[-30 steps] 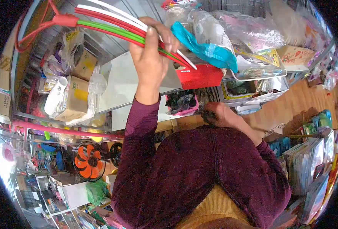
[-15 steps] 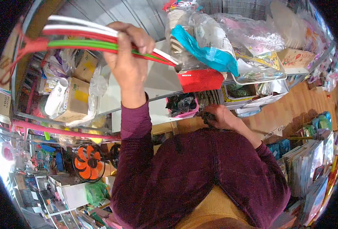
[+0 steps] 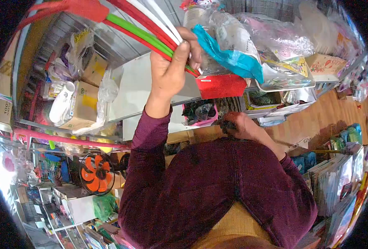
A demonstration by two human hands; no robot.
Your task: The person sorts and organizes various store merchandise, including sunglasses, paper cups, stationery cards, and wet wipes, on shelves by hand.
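Note:
My left hand [image 3: 173, 70] is raised and closed around a bundle of long plastic rods [image 3: 144, 25], red, green and white, which runs up and left to a red end piece [image 3: 82, 8]. The bundle's lower tips sit by a red box [image 3: 220, 85] on the shelf. My right hand [image 3: 240, 124] is low against my chest, closed on a small dark object [image 3: 227, 123] that I cannot identify. A teal plastic packet [image 3: 229, 54] lies on the shelf just right of my left hand.
Metal shelving [image 3: 126, 95] holds cardboard boxes [image 3: 82, 106], clear bags [image 3: 271, 37], a pink basket [image 3: 200, 114] and foil trays. An orange fan [image 3: 96, 173] stands lower left. Stacked printed packs [image 3: 337, 174] fill the right. Wooden floor [image 3: 329, 112] shows beyond.
My left hand has swung the rod bundle from nearly level to steeply up and left, moving right toward the red box. The right hand has barely moved.

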